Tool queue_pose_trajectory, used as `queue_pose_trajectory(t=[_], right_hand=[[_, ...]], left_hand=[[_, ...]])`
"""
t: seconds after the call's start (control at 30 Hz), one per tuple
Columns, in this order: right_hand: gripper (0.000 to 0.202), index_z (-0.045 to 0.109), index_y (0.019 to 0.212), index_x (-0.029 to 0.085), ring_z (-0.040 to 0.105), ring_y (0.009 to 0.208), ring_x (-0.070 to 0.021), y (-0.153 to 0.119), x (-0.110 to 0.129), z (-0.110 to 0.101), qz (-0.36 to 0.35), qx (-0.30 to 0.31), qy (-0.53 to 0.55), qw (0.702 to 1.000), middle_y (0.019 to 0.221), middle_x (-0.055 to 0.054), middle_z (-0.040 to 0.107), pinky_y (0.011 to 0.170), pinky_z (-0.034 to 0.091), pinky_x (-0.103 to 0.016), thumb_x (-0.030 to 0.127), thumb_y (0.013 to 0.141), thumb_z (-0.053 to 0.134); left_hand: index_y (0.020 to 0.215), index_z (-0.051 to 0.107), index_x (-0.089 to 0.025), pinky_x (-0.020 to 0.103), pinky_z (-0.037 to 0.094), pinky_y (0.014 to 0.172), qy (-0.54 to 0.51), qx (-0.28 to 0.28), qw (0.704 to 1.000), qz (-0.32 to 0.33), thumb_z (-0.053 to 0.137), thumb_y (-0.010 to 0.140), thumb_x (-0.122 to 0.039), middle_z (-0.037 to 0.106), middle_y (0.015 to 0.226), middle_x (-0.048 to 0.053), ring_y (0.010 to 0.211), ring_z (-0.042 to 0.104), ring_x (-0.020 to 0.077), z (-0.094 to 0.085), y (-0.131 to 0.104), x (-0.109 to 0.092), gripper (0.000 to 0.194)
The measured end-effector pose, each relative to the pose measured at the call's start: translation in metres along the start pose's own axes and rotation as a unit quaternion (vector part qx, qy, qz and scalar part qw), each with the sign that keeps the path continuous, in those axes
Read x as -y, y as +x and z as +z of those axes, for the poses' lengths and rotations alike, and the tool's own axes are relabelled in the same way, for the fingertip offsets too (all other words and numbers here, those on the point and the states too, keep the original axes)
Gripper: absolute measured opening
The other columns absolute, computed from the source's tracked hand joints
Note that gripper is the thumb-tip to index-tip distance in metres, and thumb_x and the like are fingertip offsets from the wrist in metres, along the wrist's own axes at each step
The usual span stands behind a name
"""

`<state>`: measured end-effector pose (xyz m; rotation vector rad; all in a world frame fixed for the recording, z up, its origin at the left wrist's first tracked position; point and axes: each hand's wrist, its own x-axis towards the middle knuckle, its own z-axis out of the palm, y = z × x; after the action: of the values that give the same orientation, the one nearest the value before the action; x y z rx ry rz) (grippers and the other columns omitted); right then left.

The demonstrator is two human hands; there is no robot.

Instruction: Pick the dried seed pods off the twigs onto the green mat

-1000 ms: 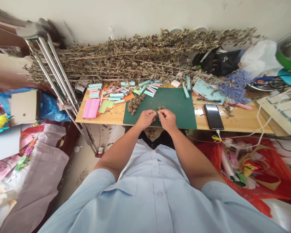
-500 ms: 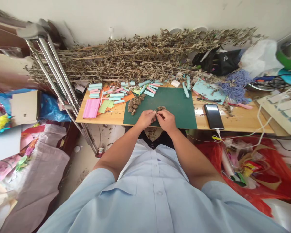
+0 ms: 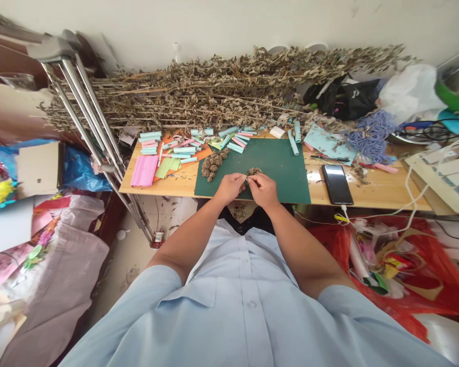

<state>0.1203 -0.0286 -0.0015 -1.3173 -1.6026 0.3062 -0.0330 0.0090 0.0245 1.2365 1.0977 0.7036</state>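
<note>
My left hand [image 3: 230,188] and my right hand [image 3: 263,189] meet fingertip to fingertip over the near edge of a green mat [image 3: 286,168]. Both are closed in a pinch on something small that is mostly hidden by the fingers. Just beyond my right hand lies a small heap of brown dried bits [image 3: 254,171]. A larger pile of brown dried clumps [image 3: 212,164] rests on the mat's left part. Blue and pink paper rolls [image 3: 184,150] lie past it to the left.
Dried stalks [image 3: 214,92] stretch along the wall behind. A black phone [image 3: 337,184] with a cable lies right of the mat, near purple cord [image 3: 371,135]. Metal crutches [image 3: 87,112] lean at the left. A red bag [image 3: 451,270] sits below right.
Both hands stay in nearly the same place, with only a slight shift of the fingers. The piles and rolls have not moved.
</note>
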Motion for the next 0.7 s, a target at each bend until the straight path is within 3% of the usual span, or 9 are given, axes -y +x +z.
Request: queue_pose_trajectory(t=[0.23,0.43,0.7], right_hand=[[0.021,0.072,0.09,0.022,0.066,0.079,-0.0203,0.0003,0.0055,-0.0008,-0.033,-0.001,-0.016,0.999,0.084,-0.006,0.071,0.077,0.054,-0.035,0.028,0.1,0.055],[0.022,0.07,0.087,0.022,0.065,0.078,-0.0203,-0.0004,0.002,-0.0007,-0.051,0.013,-0.023,0.998,0.081,-0.006,0.07,0.075,0.053,-0.035,0.027,0.099,0.053],[0.02,0.067,0.078,0.022,0.058,0.067,-0.0168,0.0015,0.0025,-0.0051,0.005,0.014,0.016,1.0,0.071,-0.002,0.064,0.067,0.048,-0.032,0.026,0.094,0.056]], left_hand=[[0.07,0.061,-0.016,0.024,0.034,0.052,0.087,-0.021,0.995,0.049,0.052,0.092,-0.038,0.057,0.06,0.0,0.052,0.045,0.0092,0.0002,-0.0024,-0.0034,0.032],[0.067,0.059,-0.017,0.025,0.035,0.054,0.109,-0.017,0.992,0.065,0.051,0.09,-0.033,0.056,0.059,0.0,0.054,0.046,0.0107,-0.0005,-0.0025,-0.0053,0.029],[0.067,0.058,-0.017,0.024,0.034,0.053,0.086,0.0,0.995,0.054,0.051,0.088,-0.03,0.056,0.058,0.0,0.052,0.046,0.0099,-0.0005,-0.0024,-0.0053,0.026]])
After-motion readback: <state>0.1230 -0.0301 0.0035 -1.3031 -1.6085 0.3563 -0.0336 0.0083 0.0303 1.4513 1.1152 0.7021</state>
